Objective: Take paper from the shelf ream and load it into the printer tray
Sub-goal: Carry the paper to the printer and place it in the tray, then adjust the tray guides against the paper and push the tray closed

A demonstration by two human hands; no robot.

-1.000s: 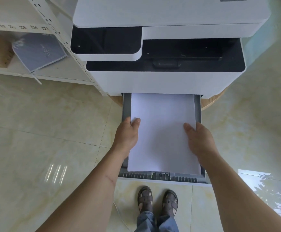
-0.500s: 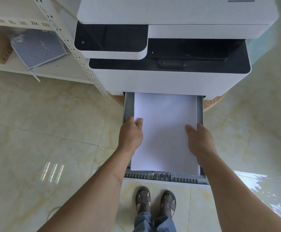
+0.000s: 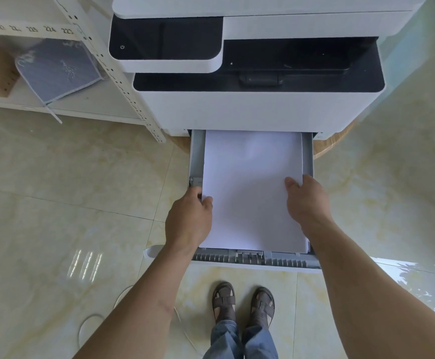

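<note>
Right, down at the bottom my two sandals (image 3: pixel 242 301) stand side by side on the pale tile floor (image 3: pixel 56 203), jeans cuffs above them, and a thin white cable (image 3: pixel 87 325) loops on the tiles off to my left. Just ahead of my toes, the tray (image 3: pixel 256 259) is pulled out of the printer (image 3: pixel 250 110), its ribbed grey front edge nearest me.

Both forearms reach forward over it. My left hand (image 3: pixel 189 221) is curled on the left edge of the paper (image 3: pixel 250 190), thumb on top, the other fingers tucked under or beside the stack where I can't see them. My right hand (image 3: pixel 305 200) grips the right edge a little farther in, thumb lying on the top sheet, fingers wrapped over the side against the tray's right wall. So both hands are closed on the paper, one on each long edge.

The white stack lies flat inside the tray between the grey side walls, its far end reaching under the printer body. A small grey guide tab (image 3: pixel 195 181) sits at the left wall, just beyond my left knuckles.

Farther on, the printer's white front rises, with a black output slot and a dark panel at upper left. Off left, a white shelf (image 3: pixel 81 107) carries a grey striped packet (image 3: pixel 56 71).
</note>
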